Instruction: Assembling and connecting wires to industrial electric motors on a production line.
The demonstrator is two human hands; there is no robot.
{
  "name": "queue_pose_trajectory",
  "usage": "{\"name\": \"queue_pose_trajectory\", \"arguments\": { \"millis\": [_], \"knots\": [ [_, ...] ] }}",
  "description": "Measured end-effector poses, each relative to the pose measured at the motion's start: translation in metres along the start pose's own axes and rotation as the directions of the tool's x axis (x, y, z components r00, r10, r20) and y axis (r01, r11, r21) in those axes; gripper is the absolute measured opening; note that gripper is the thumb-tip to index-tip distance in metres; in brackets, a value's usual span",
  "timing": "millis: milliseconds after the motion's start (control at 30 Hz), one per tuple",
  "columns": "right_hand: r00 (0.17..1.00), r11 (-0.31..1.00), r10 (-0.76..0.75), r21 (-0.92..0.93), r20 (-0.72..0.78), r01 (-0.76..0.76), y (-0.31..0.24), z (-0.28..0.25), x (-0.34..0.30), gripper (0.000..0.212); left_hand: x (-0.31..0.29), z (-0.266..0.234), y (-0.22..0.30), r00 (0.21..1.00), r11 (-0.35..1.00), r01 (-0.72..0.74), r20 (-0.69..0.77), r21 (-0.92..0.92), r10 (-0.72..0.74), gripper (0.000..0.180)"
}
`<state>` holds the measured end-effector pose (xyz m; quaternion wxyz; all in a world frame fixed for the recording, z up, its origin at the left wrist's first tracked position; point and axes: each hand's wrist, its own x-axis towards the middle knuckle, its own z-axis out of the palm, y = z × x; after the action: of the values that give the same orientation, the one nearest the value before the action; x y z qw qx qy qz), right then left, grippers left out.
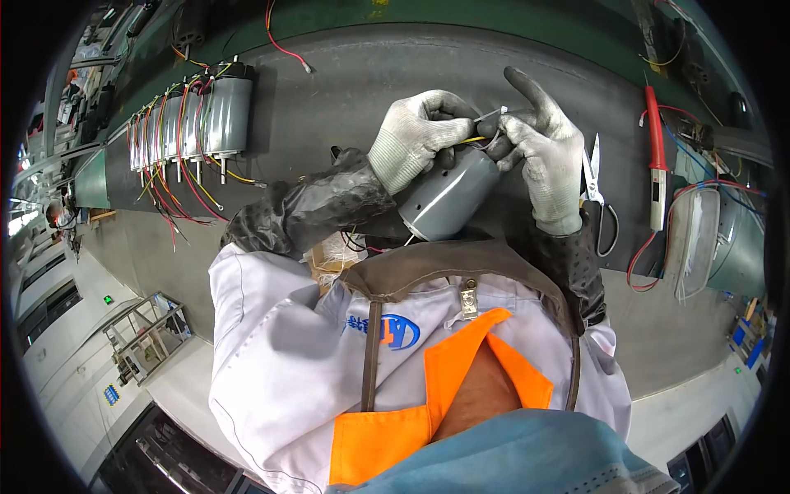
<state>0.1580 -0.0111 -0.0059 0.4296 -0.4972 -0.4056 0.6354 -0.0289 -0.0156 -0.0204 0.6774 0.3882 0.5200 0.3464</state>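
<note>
Now, well left of the central, tilted, smooth grey metal cylinder (448, 199), a row of shiny grey cylinders (229, 115) lines the dark bench (329, 74). At the central cylinder's upper end, the white-gloved left hand (414, 138) pinches a thin white strip (490, 115); the white-gloved right hand (550, 160) raises its index finger, grip impossible to tell. Right of that cylinder: black-handled silver scissors (592, 185), then a red-and-white pen-shaped tool (656, 156).

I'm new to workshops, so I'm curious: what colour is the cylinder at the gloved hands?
The cylinder is glossy grey, seen best in the head view.
</note>
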Motion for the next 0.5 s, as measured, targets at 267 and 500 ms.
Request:
{"name": "queue_pose_trajectory", "arguments": {
  "millis": [267,500],
  "knots": [
    [0.925,0.971,0.229,-0.132,0.303,-0.197,-0.008,-0.042,0.022,0.055,0.013,0.021,0.006,0.996,0.988,-0.08,0.038,0.13,0.076,0.027],
    [0.996,0.973,-0.087,0.216,0.025,0.08,0.021,-0.026,-0.006,0.053,0.014,0.02,0.005,1.0,0.997,0.002,-0.028,0.078,0.0,0.02]
  ]
}}
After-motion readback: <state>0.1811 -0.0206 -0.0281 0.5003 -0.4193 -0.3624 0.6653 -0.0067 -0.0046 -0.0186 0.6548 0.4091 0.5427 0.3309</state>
